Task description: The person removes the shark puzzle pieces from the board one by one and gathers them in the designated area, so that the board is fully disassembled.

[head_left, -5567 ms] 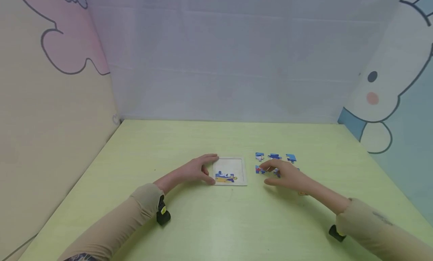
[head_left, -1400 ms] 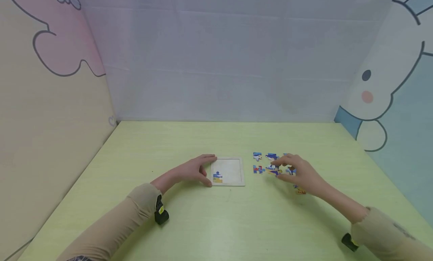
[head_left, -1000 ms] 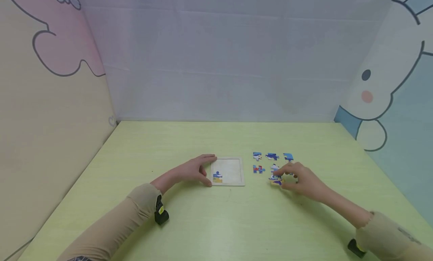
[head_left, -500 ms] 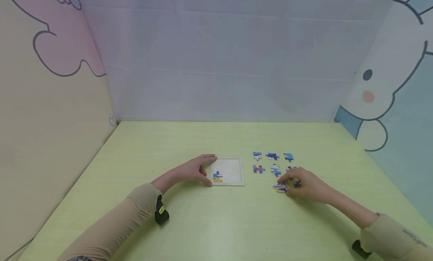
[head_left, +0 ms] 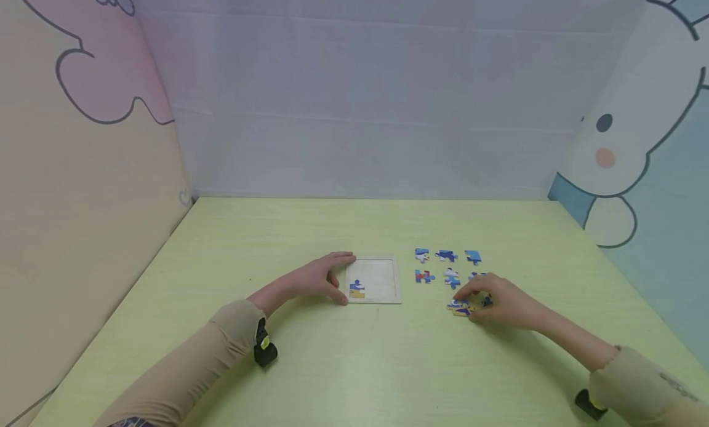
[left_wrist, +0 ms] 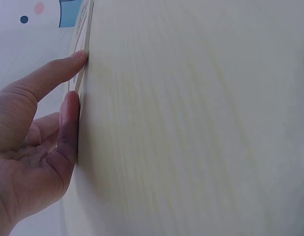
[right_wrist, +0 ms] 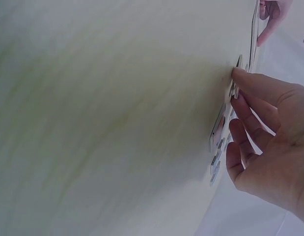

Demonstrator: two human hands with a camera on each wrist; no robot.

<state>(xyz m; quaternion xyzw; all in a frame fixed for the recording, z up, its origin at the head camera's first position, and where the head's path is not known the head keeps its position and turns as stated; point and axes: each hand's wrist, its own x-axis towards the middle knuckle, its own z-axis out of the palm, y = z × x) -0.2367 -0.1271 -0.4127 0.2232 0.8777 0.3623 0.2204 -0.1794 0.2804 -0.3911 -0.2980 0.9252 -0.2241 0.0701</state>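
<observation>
At the near right of a pale green table point(head_left: 354, 365), a person's right hand point(head_left: 501, 304) rests over a puzzle piece point(head_left: 460, 307), a small flat cutout in blue, white and yellow, its fingers bent down with the fingertips point(right_wrist: 238, 73) touching the piece's edge; whether they pinch it cannot be told. The piece lies flat on the table at about 4 o'clock from the puzzle tray point(head_left: 375, 280), well apart from it. The left hand point(head_left: 316, 280) rests at the tray's 9 o'clock edge, fingers straight and pressed against the frame. One blue-and-yellow piece point(head_left: 357, 289) sits in the tray's near-left corner. Beyond the right hand, toward 12 o'clock, loose pieces point(head_left: 446, 255) lie in rows. Cartoon-printed walls point(head_left: 83, 107) enclose the table.
</observation>
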